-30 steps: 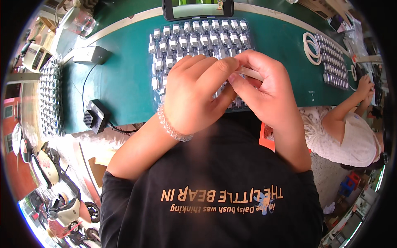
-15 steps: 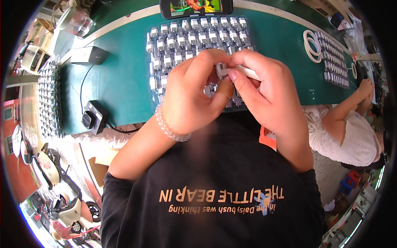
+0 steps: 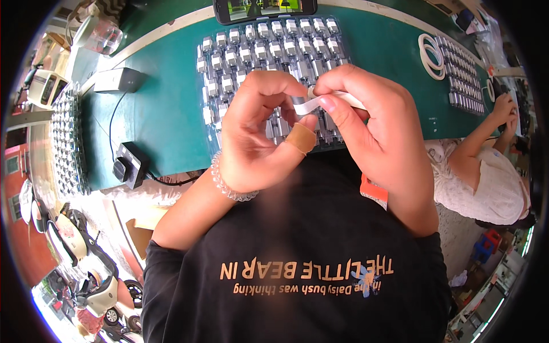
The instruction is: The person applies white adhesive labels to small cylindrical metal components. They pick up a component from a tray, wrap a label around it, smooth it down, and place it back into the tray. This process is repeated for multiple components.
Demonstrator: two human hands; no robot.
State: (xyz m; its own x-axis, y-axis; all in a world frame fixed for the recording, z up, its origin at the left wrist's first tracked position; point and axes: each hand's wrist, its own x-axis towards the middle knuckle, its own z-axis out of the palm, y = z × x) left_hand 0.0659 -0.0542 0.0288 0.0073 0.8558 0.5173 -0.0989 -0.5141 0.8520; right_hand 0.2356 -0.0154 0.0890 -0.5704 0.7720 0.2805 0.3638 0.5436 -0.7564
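Note:
Over the tray, my left hand [image 3: 251, 137] pinches a small silver-grey part [image 3: 298, 100] between its thumb and fingertips. A tan bandage [image 3: 301, 139] wraps that thumb, and a clear coiled band circles the wrist. My right hand [image 3: 380, 123] grips a strip of white tape [image 3: 309, 107] between thumb and index finger. The strip curves across to the small part and appears to touch it; the rest of the tape is partly hidden in my right palm. Beneath both hands lies a clear plastic tray [image 3: 213, 141] with rows of similar silver parts, many with white tops [image 3: 246, 54].
A phone [image 3: 266, 10] stands behind the tray on the green table [image 3: 163, 114]. To the left are a white box [image 3: 118, 80], a small black device [image 3: 131, 164] and another filled tray [image 3: 68, 143]. White tape rings [image 3: 432, 57] lie right, beside more parts [image 3: 466, 77] and a seated person [image 3: 480, 183].
My left fingers have opened out a little, turning the small part more into view. The white strip now shows a longer curved length between my hands. The phone picture differs.

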